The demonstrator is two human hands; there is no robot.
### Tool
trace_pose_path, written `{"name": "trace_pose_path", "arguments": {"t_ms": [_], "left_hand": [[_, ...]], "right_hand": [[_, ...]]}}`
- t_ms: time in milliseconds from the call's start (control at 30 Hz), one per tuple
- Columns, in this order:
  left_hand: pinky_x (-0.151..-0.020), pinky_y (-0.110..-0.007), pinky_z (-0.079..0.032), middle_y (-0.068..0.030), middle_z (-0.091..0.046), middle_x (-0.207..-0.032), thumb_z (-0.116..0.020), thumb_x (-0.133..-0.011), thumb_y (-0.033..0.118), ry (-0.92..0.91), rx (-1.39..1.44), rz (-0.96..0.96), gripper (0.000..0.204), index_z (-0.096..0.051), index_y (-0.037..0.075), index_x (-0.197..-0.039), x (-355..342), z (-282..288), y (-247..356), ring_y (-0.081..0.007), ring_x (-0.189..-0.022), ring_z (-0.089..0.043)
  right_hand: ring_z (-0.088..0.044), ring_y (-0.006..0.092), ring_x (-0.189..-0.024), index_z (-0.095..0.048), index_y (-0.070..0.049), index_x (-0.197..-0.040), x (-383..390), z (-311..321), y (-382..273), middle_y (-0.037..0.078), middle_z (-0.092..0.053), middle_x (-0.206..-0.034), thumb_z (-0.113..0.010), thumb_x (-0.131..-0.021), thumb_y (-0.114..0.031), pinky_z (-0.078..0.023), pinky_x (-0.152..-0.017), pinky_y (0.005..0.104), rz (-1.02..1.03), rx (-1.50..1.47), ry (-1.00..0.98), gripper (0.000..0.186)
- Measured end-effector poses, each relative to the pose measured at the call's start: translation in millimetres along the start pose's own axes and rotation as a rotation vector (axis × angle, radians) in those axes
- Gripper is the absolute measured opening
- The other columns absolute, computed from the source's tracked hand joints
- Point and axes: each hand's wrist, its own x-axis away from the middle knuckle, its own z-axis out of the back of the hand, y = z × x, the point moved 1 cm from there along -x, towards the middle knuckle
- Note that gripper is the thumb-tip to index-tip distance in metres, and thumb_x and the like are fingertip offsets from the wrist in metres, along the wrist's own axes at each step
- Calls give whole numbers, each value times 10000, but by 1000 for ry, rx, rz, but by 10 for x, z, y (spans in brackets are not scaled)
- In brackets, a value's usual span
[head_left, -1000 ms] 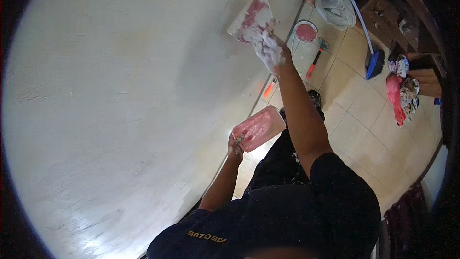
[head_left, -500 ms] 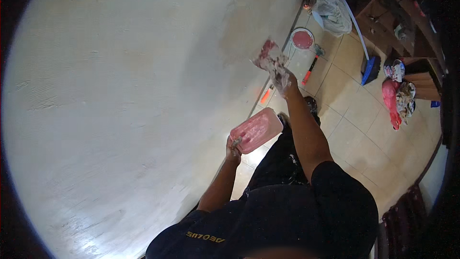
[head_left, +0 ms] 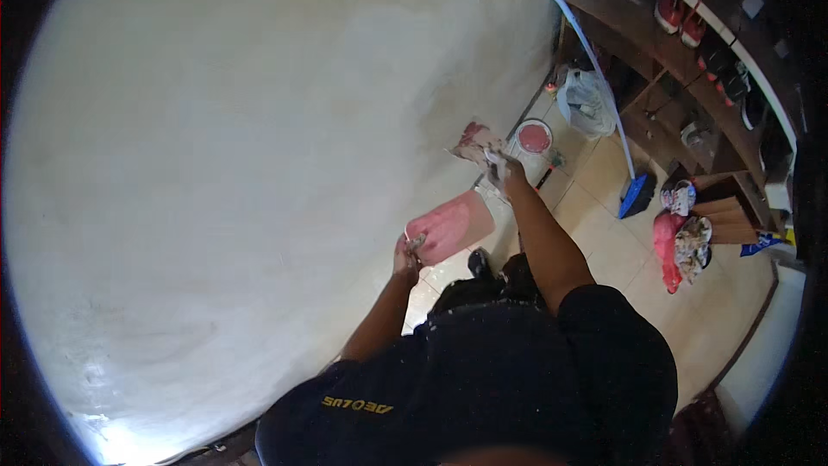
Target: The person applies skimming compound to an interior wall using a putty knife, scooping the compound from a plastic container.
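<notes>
My left hand (head_left: 404,261) grips the near end of a pink rectangular plastic tray (head_left: 459,223), thumb over its rim. Pinkish paste smears the tray's inside, and the tray tilts beside the pale wall (head_left: 241,155). Ahead of it, my right hand (head_left: 509,173) is closed round the handle of a wide putty knife (head_left: 474,145). Its blade carries grey and reddish putty and overlaps the wall in the view; contact I cannot tell. Whitish paste coats my right fingers. Beyond the knife, a round white bucket (head_left: 534,135) of pink paste stands on the floor.
A blue broom (head_left: 636,196) leans against brown shelves (head_left: 664,95) that hold shoes. Near them are a pale plastic bag (head_left: 588,103), a red bag (head_left: 668,246) and a container of crumpled waste (head_left: 693,246). A tool with a dark handle (head_left: 547,174) lies by the bucket.
The view has tilted, bringing more of the shelves and shoes in. My right hand and the putty knife sit lower in the picture, closer to the tray. Both hands keep their holds.
</notes>
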Motion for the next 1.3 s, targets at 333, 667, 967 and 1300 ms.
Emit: {"name": "trace_pose_path", "arguments": {"t_ms": [333, 667, 967, 1300], "left_hand": [[-832, -430, -553, -89, -562, -1249, -374, -973, 417, -240, -24, -252, 477, -393, 135, -1357, 435, -960, 208, -271, -1079, -606], [-787, -486, -566, -121, -540, -1259, -397, -967, 417, -309, -56, -196, 512, -370, 87, -1358, 707, -2058, 419, -312, -1071, -607], [-822, -506, -550, -160, -557, -1218, -488, -923, 488, -378, -96, -275, 583, -488, 13, -1260, 916, -2309, 518, -285, -1062, -608], [-905, -533, -477, -134, -465, -1356, -432, -933, 543, -254, 22, -165, 668, -334, 81, -1405, 1527, -1504, 607, -324, -1147, -551]], "right_hand": [[-587, 116, -727, -589, -147, -1054, 2062, 727, -866, -39, -627, -895, -566, -915, -288, -478, -624, 263, 101, 288, -97, 199], [-631, 267, -910, -652, -13, -1071, 2559, -40, -1497, 128, -664, -1012, -561, -907, -186, -495, -801, 366, 1152, 1374, 106, 254], [-496, 266, -1239, -621, -91, -1168, 2890, -104, -1261, 80, -567, -1283, -592, -801, -92, -405, -1033, 428, 1389, 1989, -281, 369], [-572, 281, -1141, -651, -75, -1103, 3393, 13, -898, 96, -620, -1202, -630, -745, -40, -445, -973, 425, 1338, 2196, -450, 361]]}}
